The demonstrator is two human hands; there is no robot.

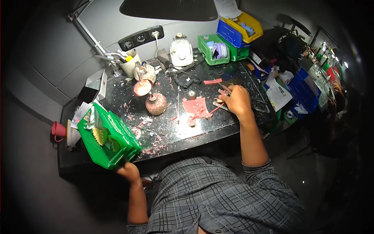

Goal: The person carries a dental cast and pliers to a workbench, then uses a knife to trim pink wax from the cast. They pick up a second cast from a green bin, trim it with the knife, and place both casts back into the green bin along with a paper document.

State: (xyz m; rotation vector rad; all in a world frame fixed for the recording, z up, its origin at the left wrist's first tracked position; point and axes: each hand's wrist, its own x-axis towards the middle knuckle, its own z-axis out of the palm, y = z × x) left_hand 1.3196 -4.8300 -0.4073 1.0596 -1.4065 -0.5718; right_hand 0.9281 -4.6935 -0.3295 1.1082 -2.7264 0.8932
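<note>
My left hand is closed at the near end of a stack of green plastic bins, its fingers partly hidden by the edge. The bins overhang the table's front left corner; a yellowish dental model lies in the top one. My right hand is closed around a thin tool at the table's right side. Just beside its fingers is a small pink wax piece with pale parts, above a flat metal item. Left of it lies a pink wax sheet with scraps on it.
A round flask-like burner, a pink-filled bowl and a tool cup stand at left. A white device and green bin are along the back. A red mug is far left. Another person's hand shows far right.
</note>
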